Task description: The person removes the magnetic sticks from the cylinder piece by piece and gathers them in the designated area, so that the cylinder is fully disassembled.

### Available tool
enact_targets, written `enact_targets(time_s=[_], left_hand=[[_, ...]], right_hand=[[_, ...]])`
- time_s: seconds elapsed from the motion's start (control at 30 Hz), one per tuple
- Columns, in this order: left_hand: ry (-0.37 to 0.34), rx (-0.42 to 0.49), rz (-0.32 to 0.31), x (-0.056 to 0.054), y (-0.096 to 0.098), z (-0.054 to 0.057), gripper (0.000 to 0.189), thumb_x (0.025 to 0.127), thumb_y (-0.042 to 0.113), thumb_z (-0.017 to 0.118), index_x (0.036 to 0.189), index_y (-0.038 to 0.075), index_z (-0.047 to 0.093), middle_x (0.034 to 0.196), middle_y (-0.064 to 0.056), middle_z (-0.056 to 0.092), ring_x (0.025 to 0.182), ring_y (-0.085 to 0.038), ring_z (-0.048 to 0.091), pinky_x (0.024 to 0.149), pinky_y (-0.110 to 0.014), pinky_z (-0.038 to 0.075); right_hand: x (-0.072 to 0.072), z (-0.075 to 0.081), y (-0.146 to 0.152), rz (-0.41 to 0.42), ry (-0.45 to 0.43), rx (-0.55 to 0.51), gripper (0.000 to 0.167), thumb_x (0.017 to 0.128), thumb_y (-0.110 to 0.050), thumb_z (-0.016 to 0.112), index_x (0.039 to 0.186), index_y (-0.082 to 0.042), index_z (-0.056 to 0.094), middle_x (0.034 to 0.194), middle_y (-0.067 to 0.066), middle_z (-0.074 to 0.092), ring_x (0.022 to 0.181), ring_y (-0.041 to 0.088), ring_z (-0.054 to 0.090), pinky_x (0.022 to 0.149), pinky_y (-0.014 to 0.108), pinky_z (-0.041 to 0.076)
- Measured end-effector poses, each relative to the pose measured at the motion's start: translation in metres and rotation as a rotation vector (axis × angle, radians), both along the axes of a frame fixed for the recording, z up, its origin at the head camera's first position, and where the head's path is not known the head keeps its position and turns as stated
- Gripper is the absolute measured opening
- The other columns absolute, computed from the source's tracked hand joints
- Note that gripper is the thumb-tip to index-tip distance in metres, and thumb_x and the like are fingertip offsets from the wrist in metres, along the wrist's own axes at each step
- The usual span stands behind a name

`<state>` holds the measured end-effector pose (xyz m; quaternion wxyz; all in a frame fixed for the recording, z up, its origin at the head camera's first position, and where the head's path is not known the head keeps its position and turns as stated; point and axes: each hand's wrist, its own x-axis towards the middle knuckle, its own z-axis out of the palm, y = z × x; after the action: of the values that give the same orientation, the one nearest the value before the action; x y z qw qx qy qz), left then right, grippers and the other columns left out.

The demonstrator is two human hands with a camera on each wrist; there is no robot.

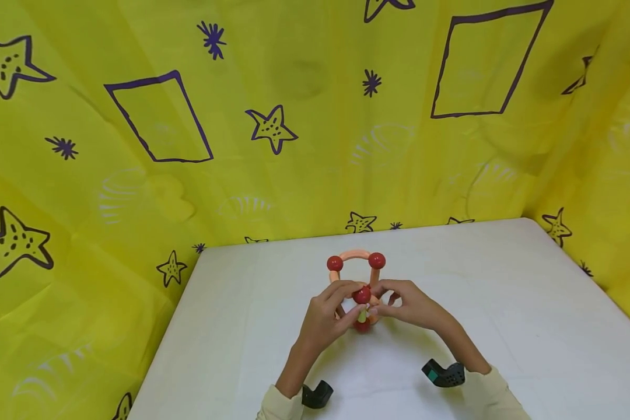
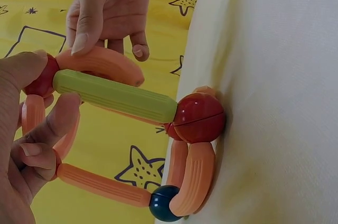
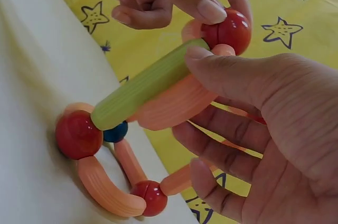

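Observation:
A toy frame of balls and sticks stands on the white table [image 1: 231, 326], between the two hands. My left hand [image 1: 322, 315] pinches the upper red ball [image 1: 361, 295] with its thumb and fingers. From that ball a straight green stick [image 2: 116, 96] slants down to a lower red ball [image 2: 199, 117] on the table. My right hand [image 1: 412, 304] holds a curved orange stick [image 3: 177, 105] between thumb and fingers. One end of this stick meets the upper red ball; its other end hangs free beside the green stick. A blue ball [image 2: 165, 203] sits low in the frame.
Behind the hands rises an orange arch [image 1: 355, 254] between two red balls, part of the same frame. More curved orange sticks [image 3: 108, 189] form its base. A yellow patterned curtain [image 1: 304, 175] surrounds the table's back and sides. Black wrist devices [image 1: 443, 373] sit near both sleeves.

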<state>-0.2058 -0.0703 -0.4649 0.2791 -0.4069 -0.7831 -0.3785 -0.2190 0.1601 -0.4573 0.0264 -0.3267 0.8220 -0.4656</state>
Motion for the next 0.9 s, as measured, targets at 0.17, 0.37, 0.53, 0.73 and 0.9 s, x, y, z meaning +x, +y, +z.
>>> enact_targets(time_s=[0.17, 0.37, 0.53, 0.73, 0.9], left_hand=[[0.011, -0.001, -0.007, -0.0006, -0.0002, 0.0006, 0.050, 0.076, 0.005, 0.081, 0.122, 0.009, 0.062, 0.111, -0.004, 0.067, 0.081, -0.010, 0.064, 0.057, -0.003, 0.043], [0.003, -0.006, 0.001, -0.0004, -0.0005, -0.0006, 0.051, 0.075, 0.005, 0.082, 0.122, 0.010, 0.061, 0.113, -0.004, 0.067, 0.082, -0.010, 0.064, 0.058, -0.003, 0.043], [0.001, -0.010, 0.001, -0.0004, -0.0002, -0.0015, 0.051, 0.075, 0.005, 0.082, 0.122, 0.010, 0.062, 0.113, -0.004, 0.067, 0.081, -0.010, 0.064, 0.057, -0.003, 0.043], [0.013, -0.016, 0.004, -0.0014, -0.0006, -0.0017, 0.048, 0.079, 0.010, 0.080, 0.123, 0.010, 0.061, 0.113, -0.004, 0.067, 0.081, -0.009, 0.064, 0.058, -0.002, 0.043], [0.013, -0.016, 0.006, -0.0004, -0.0008, -0.0015, 0.050, 0.077, 0.007, 0.081, 0.123, 0.009, 0.061, 0.112, -0.004, 0.066, 0.080, -0.010, 0.064, 0.058, -0.003, 0.043]], right_hand=[[-0.0015, 0.0009, 0.0042, 0.035, -0.056, -0.062, 0.011, 0.091, -0.015, 0.069, 0.102, -0.015, 0.066, 0.094, -0.002, 0.068, 0.087, 0.008, 0.063, 0.073, 0.027, 0.053], [-0.0008, 0.0041, 0.0067, 0.116, -0.166, -0.174, 0.014, 0.097, -0.008, 0.058, 0.110, -0.008, 0.064, 0.088, 0.017, 0.063, 0.067, 0.017, 0.060, 0.066, 0.029, 0.054], [-0.0001, 0.0043, 0.0041, 0.154, -0.189, -0.219, 0.016, 0.099, -0.005, 0.053, 0.112, -0.006, 0.062, 0.080, 0.028, 0.056, 0.055, 0.020, 0.053, 0.055, 0.028, 0.051], [0.0007, 0.0047, -0.0011, 0.099, -0.205, -0.205, 0.014, 0.098, -0.008, 0.056, 0.110, -0.008, 0.064, 0.069, 0.027, 0.053, 0.049, 0.019, 0.048, 0.050, 0.027, 0.047], [0.0010, 0.0040, -0.0014, 0.092, -0.196, -0.208, 0.014, 0.098, -0.008, 0.056, 0.109, -0.007, 0.064, 0.066, 0.023, 0.052, 0.048, 0.025, 0.047, 0.048, 0.029, 0.045]])
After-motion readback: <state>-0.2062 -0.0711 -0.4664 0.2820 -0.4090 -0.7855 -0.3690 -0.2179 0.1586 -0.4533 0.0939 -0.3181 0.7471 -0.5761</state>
